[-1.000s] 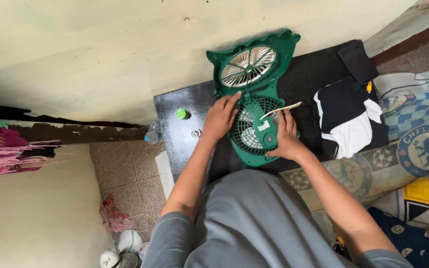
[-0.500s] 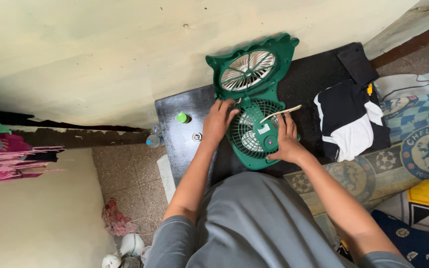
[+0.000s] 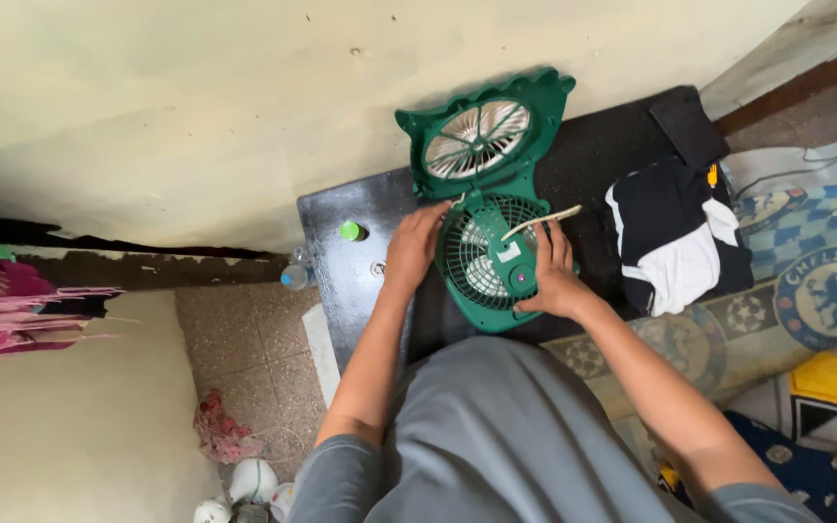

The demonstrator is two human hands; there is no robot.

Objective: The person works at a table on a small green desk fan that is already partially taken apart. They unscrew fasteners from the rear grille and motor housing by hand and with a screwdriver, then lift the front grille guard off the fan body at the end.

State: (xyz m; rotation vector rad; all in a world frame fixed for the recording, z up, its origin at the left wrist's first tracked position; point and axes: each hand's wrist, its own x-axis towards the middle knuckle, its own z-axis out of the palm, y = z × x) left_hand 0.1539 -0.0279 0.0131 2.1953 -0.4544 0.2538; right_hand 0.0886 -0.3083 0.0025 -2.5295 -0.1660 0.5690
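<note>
A green fan lies in two parts on a black table point(image 3: 593, 165). Its body with pale blades point(image 3: 481, 140) leans at the wall. The round green grille point(image 3: 486, 263) lies flat in front of it. My left hand point(image 3: 414, 247) rests on the grille's left rim. My right hand point(image 3: 554, 276) grips the grille's right side and holds a thin pale stick point(image 3: 541, 221) that points up and right across the grille.
A small green cap point(image 3: 350, 230) and a small metal piece point(image 3: 378, 268) lie on the table's left part. Folded black and white clothes point(image 3: 675, 237) sit at its right end. A clear bottle point(image 3: 294, 276) stands at the left edge. Patterned bedding point(image 3: 816, 291) lies to the right.
Both hands stay on the grille; my left hand has shifted slightly along its left rim. The view has moved a little.
</note>
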